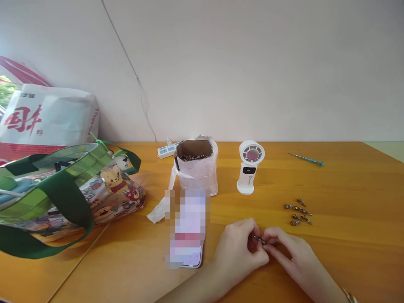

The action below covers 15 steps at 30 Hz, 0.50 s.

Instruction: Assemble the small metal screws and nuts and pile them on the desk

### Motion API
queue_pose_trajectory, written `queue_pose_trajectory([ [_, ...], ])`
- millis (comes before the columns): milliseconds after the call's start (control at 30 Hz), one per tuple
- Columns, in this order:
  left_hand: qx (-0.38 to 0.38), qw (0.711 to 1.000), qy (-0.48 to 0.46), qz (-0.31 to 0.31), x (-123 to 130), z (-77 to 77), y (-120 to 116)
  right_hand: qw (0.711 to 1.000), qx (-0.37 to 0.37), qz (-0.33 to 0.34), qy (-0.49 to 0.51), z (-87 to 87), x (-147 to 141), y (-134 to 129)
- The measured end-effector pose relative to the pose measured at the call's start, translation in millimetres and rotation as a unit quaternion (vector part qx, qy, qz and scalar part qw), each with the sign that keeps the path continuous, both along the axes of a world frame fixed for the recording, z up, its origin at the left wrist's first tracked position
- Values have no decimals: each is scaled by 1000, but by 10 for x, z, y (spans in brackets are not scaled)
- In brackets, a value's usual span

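- Surface: orange wood-grain table (341,189), running from near edge to wall.
- Far centre-left: white power strip (167,150).
- Far centre: cardboard carton in clear plastic bag (195,176), upright, metal parts heaped inside.
- Just right of carton: white desk fan (251,166), upright on round base.
- Far right: teal-handled screwdriver (306,159), lying flat.
- Right: loose cluster of small metal parts (297,212).
- Near centre: phone (186,229), screen blurred.
- Just left of phone: white plastic scrap (159,210).
- Left: printed tote bag with green handles (63,198), on its side.
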<state>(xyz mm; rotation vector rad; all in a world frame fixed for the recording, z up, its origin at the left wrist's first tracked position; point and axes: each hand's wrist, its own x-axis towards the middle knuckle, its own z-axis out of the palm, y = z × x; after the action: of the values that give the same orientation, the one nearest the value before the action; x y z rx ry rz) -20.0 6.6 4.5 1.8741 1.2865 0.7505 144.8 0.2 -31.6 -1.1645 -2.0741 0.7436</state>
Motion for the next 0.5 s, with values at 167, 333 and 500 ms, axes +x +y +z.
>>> queue_pose_trajectory([
  [167, 24, 999, 45, -1, 4, 45, -7, 997, 46, 30, -59, 45, 8, -5],
  [333, 32, 997, 68, -1, -2, 52, 9, 994, 89, 0, -65, 85, -18, -6],
  [500, 19, 1000, 16, -18, -31, 74, 23, 996, 73, -36, -39, 58, -5, -9],
])
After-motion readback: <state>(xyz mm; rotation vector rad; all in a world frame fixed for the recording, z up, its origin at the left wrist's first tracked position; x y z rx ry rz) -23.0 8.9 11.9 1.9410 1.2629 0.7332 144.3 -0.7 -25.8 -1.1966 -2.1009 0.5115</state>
